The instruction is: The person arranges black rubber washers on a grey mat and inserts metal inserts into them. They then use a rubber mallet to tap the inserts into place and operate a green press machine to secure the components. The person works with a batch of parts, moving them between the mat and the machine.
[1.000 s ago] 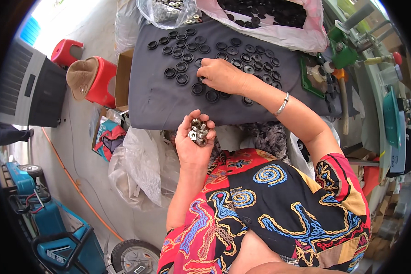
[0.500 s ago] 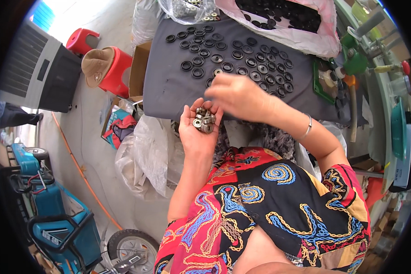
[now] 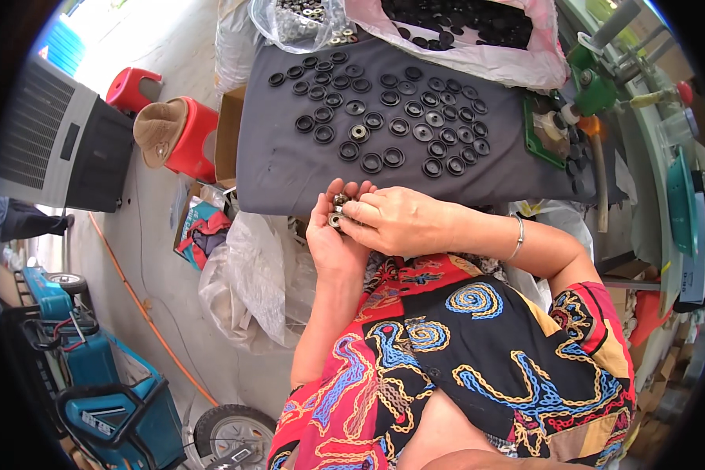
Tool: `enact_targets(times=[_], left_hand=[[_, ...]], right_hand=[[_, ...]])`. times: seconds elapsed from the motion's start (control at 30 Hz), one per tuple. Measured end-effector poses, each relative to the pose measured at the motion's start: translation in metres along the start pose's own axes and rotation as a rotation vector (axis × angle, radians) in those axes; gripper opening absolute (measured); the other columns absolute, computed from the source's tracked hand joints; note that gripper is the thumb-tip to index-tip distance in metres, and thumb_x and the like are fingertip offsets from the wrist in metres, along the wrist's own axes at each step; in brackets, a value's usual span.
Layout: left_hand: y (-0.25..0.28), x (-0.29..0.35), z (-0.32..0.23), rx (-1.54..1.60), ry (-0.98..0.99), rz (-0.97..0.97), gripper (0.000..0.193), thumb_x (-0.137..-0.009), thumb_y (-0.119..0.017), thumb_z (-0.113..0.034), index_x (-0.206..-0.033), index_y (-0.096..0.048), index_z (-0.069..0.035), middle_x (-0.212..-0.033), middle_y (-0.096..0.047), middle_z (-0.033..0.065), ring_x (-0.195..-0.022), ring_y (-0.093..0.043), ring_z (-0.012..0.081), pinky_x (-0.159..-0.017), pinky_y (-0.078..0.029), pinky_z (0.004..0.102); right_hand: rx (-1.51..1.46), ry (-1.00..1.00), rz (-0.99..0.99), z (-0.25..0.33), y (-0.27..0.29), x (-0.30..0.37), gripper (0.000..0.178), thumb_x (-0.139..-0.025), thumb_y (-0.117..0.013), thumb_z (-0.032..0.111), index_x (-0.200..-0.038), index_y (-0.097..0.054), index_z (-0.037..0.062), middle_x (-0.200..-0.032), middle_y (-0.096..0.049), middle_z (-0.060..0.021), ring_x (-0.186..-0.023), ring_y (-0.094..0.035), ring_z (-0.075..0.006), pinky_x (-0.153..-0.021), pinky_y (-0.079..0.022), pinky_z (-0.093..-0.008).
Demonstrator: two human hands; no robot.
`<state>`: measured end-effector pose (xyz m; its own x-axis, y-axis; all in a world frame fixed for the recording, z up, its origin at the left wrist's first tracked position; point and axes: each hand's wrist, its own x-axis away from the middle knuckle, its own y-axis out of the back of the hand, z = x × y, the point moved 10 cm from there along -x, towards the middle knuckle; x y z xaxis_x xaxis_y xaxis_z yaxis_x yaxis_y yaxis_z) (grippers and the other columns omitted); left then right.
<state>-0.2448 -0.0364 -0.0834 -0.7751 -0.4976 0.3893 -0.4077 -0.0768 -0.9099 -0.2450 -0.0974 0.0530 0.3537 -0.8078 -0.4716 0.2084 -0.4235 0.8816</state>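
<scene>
My left hand is cupped palm up at the table's front edge, with small metal bearings lying in it. My right hand reaches over that palm, its fingertips closed at one of the bearings and hiding part of the pile. Beyond both hands, many black plastic rings lie spread over the grey cloth. One ring a little past my fingers has a shiny bearing seated in its middle; the other rings nearby show dark or grey centres.
At the far edge lie a clear bag of small metal parts and a pinkish-white sack of black pieces. A green hand press and a hammer are on the right. Red stools and a cardboard box stand left.
My right hand has come back from the rings to the bearings in my left palm. The ring it was over now shows uncovered with a bearing in it. The view has shifted slightly.
</scene>
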Motion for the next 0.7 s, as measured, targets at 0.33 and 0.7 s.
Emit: enact_targets(times=[0.33,0.7], left_hand=[[-0.006,0.004,0.008,-0.003,0.082,0.001,0.023,-0.101,-0.048,-0.021,-0.107,-0.061,-0.003,-0.102,-0.063,0.0124,-0.107,-0.06,0.0307,-0.098,-0.05,0.0437],[-0.003,0.01,0.024,-0.09,0.18,-0.085,0.02,-0.101,-0.051,-0.023,-0.108,-0.061,-0.007,-0.099,-0.065,0.0062,-0.091,-0.063,0.0226,-0.076,-0.052,0.0377]], right_hand=[[0.043,0.078,-0.055,-0.001,0.006,-0.003,0.03,-0.073,-0.064,0.012,-0.096,-0.063,-0.0072,-0.091,-0.055,-0.0119,-0.076,-0.062,-0.022,-0.059,-0.056,-0.0324],[-0.286,-0.336,-0.135,-0.049,0.022,0.001,0.012,-0.08,-0.065,0.004,-0.09,-0.063,-0.0023,-0.085,-0.058,-0.0085,-0.07,-0.066,-0.0208,-0.057,-0.055,-0.031]])
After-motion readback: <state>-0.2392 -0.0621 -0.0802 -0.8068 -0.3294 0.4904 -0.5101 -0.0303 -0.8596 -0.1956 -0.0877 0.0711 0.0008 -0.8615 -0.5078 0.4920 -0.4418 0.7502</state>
